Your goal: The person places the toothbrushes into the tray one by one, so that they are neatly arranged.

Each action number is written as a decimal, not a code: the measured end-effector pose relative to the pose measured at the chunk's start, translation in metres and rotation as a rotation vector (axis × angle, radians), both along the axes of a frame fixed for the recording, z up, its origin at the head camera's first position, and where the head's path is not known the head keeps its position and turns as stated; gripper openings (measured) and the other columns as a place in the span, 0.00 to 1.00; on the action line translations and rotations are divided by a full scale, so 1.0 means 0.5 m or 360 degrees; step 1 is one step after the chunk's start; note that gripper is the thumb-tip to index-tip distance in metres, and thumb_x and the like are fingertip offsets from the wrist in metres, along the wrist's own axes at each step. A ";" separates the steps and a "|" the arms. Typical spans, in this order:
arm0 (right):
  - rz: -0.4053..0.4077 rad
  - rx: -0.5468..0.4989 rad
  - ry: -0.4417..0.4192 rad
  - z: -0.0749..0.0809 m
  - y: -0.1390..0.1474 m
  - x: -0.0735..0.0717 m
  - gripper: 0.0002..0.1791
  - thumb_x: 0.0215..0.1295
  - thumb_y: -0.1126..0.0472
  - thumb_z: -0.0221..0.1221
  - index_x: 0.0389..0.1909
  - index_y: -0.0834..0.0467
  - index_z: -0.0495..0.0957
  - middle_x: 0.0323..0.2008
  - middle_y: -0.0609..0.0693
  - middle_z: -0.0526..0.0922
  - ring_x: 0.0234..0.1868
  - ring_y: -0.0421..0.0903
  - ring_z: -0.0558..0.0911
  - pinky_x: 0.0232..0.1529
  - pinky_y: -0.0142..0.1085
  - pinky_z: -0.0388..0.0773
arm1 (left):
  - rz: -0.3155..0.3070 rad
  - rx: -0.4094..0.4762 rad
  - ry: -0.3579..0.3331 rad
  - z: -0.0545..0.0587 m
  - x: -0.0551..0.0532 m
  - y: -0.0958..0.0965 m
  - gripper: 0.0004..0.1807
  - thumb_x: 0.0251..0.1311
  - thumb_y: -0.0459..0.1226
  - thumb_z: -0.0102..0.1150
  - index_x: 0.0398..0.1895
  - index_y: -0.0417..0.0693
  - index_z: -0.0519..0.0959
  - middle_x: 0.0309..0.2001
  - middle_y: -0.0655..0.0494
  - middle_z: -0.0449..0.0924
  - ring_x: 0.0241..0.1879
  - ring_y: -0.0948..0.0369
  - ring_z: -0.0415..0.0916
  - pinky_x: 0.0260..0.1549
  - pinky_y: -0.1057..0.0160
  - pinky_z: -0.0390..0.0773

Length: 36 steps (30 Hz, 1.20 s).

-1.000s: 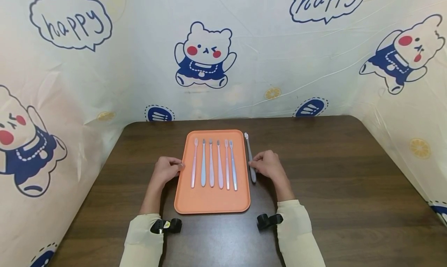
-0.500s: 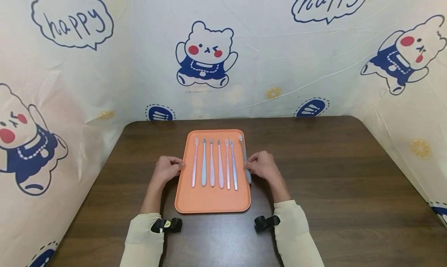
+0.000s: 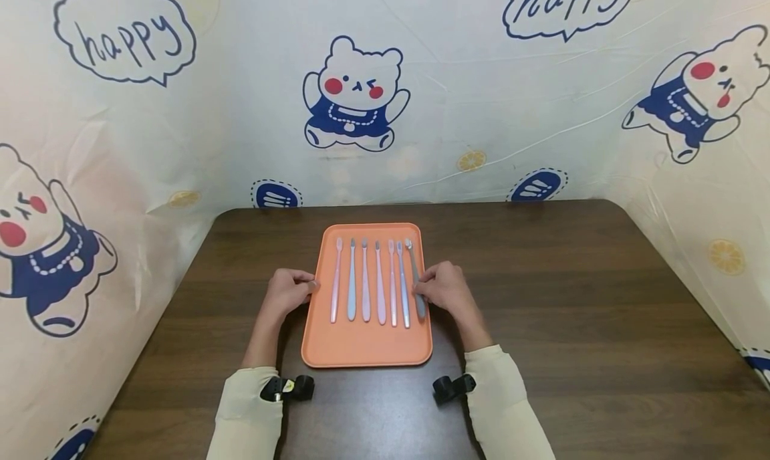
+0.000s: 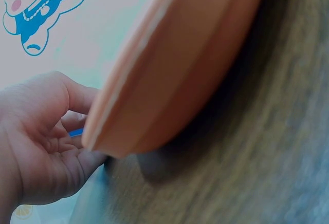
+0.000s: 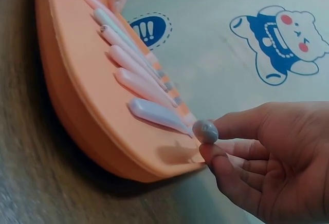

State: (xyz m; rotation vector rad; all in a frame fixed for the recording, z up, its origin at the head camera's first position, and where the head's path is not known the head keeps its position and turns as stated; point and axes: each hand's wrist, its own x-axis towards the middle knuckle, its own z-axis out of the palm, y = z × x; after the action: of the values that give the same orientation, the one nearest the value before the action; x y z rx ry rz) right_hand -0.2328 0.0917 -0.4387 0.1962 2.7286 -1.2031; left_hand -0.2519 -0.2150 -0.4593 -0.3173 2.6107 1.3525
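In the head view an orange tray (image 3: pixel 367 346) bears a row of several toothbrushes, among them a pink toothbrush (image 3: pixel 335 286) at the left end and a blue toothbrush (image 3: pixel 404 293) at the right. My left hand (image 3: pixel 287 291) grips the tray's left rim; the left wrist view shows fingers and thumb (image 4: pixel 85 168) at that edge. Between thumb and forefinger, my right hand (image 3: pixel 444 287) pinches a grey toothbrush (image 3: pixel 420 304) over the tray's right side. Its rounded handle end (image 5: pixel 206 131) points at the right wrist camera, above the tray floor.
A dark wooden table (image 3: pixel 571 313) carries the tray. Behind it and at both sides hangs a pale sheet (image 3: pixel 445 99) printed with bears. Black wrist cameras (image 3: pixel 454 388) sit on both sleeves.
My right hand has carried the grey toothbrush leftward from beside the tray to over its right side. The left hand has stayed at the tray's rim.
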 end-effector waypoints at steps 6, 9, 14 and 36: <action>-0.0019 0.0166 0.0064 -0.001 -0.015 0.000 0.08 0.59 0.57 0.71 0.32 0.59 0.88 0.27 0.51 0.86 0.27 0.43 0.80 0.25 0.29 0.72 | 0.0003 -0.0016 -0.0011 0.003 0.000 0.001 0.18 0.68 0.36 0.59 0.54 0.32 0.81 0.52 0.35 0.81 0.40 0.57 0.83 0.44 0.58 0.88; -0.0011 0.0241 0.0096 0.000 -0.022 0.002 0.08 0.59 0.58 0.71 0.30 0.59 0.88 0.27 0.51 0.85 0.27 0.44 0.79 0.24 0.29 0.72 | 0.0001 -0.0028 -0.0017 0.005 0.000 0.002 0.18 0.68 0.36 0.59 0.55 0.32 0.81 0.53 0.35 0.81 0.40 0.56 0.83 0.45 0.58 0.88; 0.0007 0.0350 0.0138 0.003 -0.033 0.008 0.11 0.60 0.59 0.70 0.22 0.59 0.84 0.20 0.51 0.80 0.21 0.43 0.77 0.18 0.30 0.68 | -0.0002 -0.0021 -0.0017 0.006 0.000 0.002 0.18 0.68 0.37 0.59 0.55 0.33 0.81 0.53 0.35 0.81 0.41 0.56 0.83 0.46 0.57 0.87; 0.0047 0.0369 0.0089 -0.003 -0.037 0.013 0.09 0.62 0.59 0.70 0.34 0.62 0.87 0.26 0.53 0.83 0.23 0.43 0.79 0.20 0.30 0.71 | -0.0014 -0.0024 0.0010 0.002 0.001 0.001 0.17 0.68 0.36 0.59 0.54 0.32 0.82 0.52 0.34 0.81 0.41 0.55 0.82 0.45 0.58 0.88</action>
State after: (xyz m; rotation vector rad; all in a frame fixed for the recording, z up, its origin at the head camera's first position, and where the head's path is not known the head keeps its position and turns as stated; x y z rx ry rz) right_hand -0.2262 0.0733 -0.4403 0.1497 2.9054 -0.8956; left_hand -0.2512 -0.2146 -0.4580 -0.3043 2.6253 1.3336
